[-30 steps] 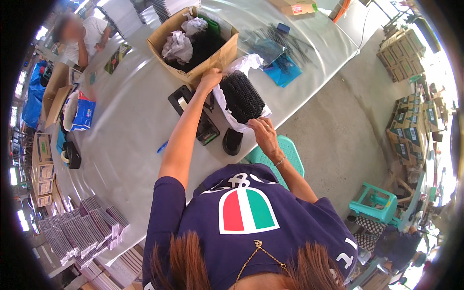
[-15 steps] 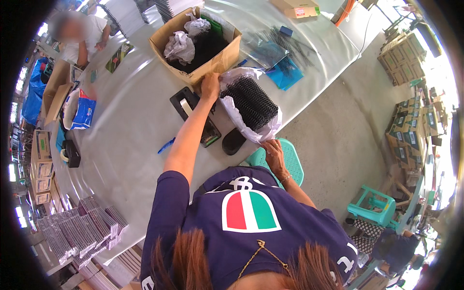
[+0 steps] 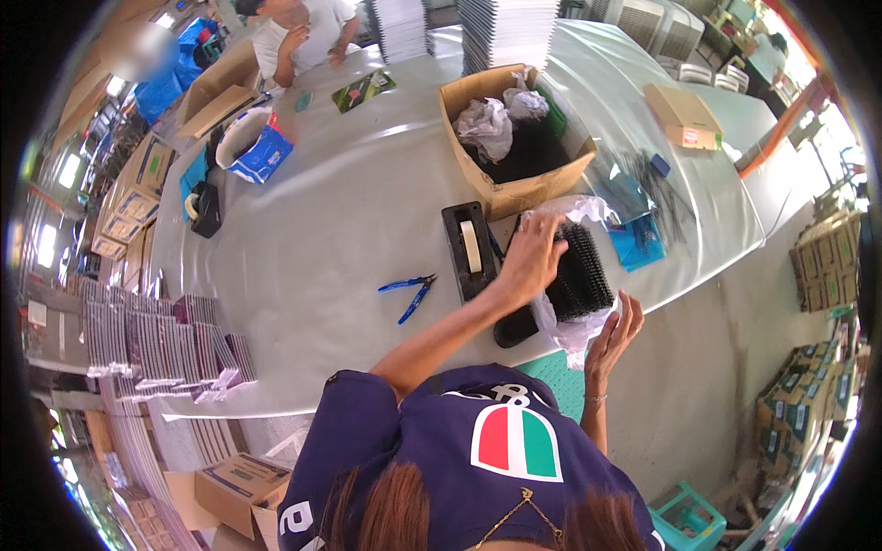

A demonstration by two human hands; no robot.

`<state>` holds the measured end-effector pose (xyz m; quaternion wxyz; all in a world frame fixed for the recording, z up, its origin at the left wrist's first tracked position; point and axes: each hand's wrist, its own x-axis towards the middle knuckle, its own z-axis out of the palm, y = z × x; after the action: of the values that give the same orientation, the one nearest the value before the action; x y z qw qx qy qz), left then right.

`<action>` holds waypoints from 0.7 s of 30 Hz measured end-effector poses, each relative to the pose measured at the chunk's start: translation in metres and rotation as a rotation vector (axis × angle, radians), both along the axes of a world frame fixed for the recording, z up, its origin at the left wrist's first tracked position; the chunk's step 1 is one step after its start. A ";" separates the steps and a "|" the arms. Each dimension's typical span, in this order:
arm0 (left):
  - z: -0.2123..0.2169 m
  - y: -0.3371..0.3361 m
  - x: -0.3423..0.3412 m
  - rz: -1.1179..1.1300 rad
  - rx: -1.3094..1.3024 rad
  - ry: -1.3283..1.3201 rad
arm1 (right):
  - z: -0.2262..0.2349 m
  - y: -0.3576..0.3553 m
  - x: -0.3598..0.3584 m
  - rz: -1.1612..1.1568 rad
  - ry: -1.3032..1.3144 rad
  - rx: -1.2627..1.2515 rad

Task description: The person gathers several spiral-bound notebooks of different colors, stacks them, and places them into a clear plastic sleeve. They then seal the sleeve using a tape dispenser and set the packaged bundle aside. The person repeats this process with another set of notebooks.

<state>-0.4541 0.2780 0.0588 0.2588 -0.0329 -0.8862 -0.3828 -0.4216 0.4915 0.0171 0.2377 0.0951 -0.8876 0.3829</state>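
A bundle of black spiral binding coils (image 3: 581, 275) lies in crumpled white wrapping paper (image 3: 562, 332) near the table's front edge. My left hand (image 3: 535, 257) is over the bundle's upper left side, its fingers bent and closed; their tips touch the coils or paper there, but what they pinch is hidden. At the bundle's lower right, my right hand (image 3: 614, 338) is open beside the paper, fingers stretched out. Left of the coils stands a black tape dispenser (image 3: 470, 248) with a pale roll. Blue-handled cutters (image 3: 409, 294) lie apart on the table.
A cardboard box (image 3: 514, 197) with black coils and crumpled paper stands behind the bundle. Blue plastic sheets (image 3: 636, 243) and loose coils lie right of it. Purple-edged stacks (image 3: 175, 340) sit at left. A green stool (image 3: 556, 376) is under the front edge. Another person sits across the table.
My left hand has moved from the cardboard box's front corner onto the coil bundle. The right hand has opened beside the paper. The view has swung, so the table appears shifted right.
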 end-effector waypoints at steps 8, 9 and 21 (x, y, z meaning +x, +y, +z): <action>-0.054 0.010 0.063 0.021 -0.275 -0.440 | 0.012 -0.025 -0.059 0.308 -0.325 0.159; -0.046 0.008 0.065 -0.004 -0.321 -0.429 | 0.002 -0.026 -0.064 0.291 -0.326 0.228; -0.045 -0.015 0.056 -0.209 -0.635 0.045 | 0.001 -0.018 -0.071 0.369 -0.303 0.283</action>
<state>-0.3980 0.2628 0.0141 0.2144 -0.2112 -0.9471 -0.1110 -0.4931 0.4738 0.0178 0.0126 0.2289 -0.9254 0.3019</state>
